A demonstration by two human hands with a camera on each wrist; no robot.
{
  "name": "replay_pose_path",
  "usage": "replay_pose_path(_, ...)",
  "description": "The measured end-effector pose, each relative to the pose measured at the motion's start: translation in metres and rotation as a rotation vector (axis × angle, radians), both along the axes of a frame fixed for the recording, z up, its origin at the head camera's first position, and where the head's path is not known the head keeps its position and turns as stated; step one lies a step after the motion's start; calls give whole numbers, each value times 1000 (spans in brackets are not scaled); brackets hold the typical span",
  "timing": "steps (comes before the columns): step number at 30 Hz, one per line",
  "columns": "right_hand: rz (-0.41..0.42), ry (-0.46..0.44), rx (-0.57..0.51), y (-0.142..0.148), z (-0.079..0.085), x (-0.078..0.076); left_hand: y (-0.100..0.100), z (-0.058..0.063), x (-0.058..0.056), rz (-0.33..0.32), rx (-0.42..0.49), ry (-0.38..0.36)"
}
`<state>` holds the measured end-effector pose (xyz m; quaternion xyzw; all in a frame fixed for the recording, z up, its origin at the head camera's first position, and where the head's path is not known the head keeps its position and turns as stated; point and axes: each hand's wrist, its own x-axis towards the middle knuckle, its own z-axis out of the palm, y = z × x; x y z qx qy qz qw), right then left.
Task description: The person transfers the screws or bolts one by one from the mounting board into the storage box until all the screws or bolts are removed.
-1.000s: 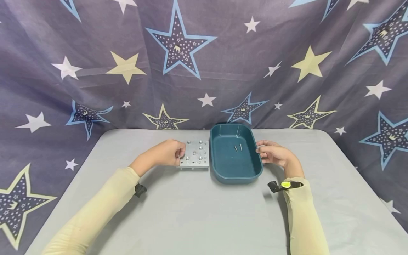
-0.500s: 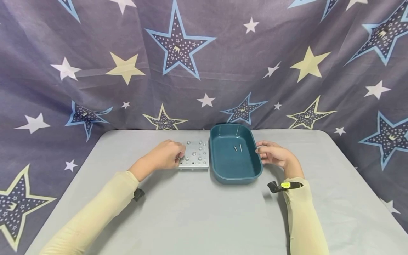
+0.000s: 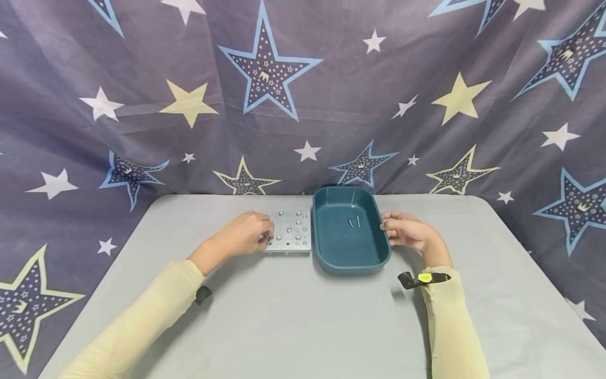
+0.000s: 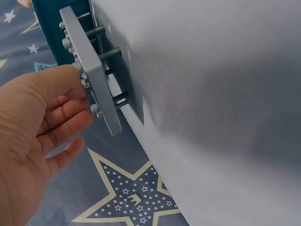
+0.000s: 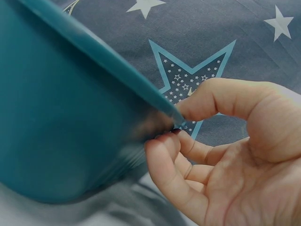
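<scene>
A silver metal plate (image 3: 285,222) with several bolts through it stands raised on their shanks, left of a blue plastic tray (image 3: 351,269). At the plate's left edge my left hand (image 3: 243,233) pinches a bolt (image 4: 86,83) between thumb and index finger; the other fingers are loosely bent. That bolt is mostly hidden by the fingers. My right hand (image 3: 411,233) grips the tray's right rim, thumb on the rim and fingertips against the outer wall. Inside the tray lie two small screws (image 3: 358,221).
The plate and tray rest side by side near the far edge of a table covered with a grey-white cloth (image 3: 303,321). A star-patterned curtain (image 3: 303,121) hangs right behind it. Black straps with cameras (image 3: 423,278) sit on both wrists.
My left hand has shifted slightly and turned a little at the plate's left edge. The right hand, tray and screws stay where they were.
</scene>
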<state>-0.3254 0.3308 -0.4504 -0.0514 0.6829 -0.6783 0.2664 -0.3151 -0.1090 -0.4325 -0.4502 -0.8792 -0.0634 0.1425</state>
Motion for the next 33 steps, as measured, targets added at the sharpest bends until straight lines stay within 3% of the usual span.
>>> replay_pose_path(9,5,0,-10,0,-1,0,-1,0,1,12,14,-48)
replay_pose_path(16,-2,-6,-15,-1,0,1,-2,-4,0,68,7,-23)
replay_pose_path(33,-7,-2,-22,-1,-4,0,-2,-7,-6,77,-5,19)
